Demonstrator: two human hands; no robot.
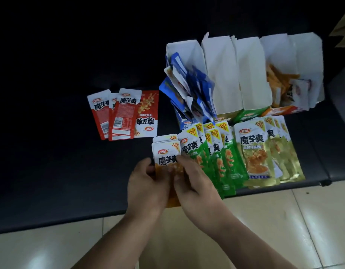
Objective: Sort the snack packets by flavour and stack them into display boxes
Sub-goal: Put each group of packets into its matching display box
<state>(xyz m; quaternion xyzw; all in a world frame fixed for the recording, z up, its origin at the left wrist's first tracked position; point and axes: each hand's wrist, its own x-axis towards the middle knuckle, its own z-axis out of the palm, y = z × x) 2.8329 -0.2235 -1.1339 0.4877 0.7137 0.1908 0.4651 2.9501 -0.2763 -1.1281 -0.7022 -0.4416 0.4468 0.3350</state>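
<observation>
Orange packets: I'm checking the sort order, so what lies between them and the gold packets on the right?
In the head view, a fanned row of green packets lies between the orange packets and the gold packets, on the dark surface.

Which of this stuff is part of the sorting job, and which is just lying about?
In the job: orange packets held by left hand and right hand; green packets; gold packets; red packets; blue packets; white display boxes.
Just lying about: dark bench; tiled floor.
</observation>
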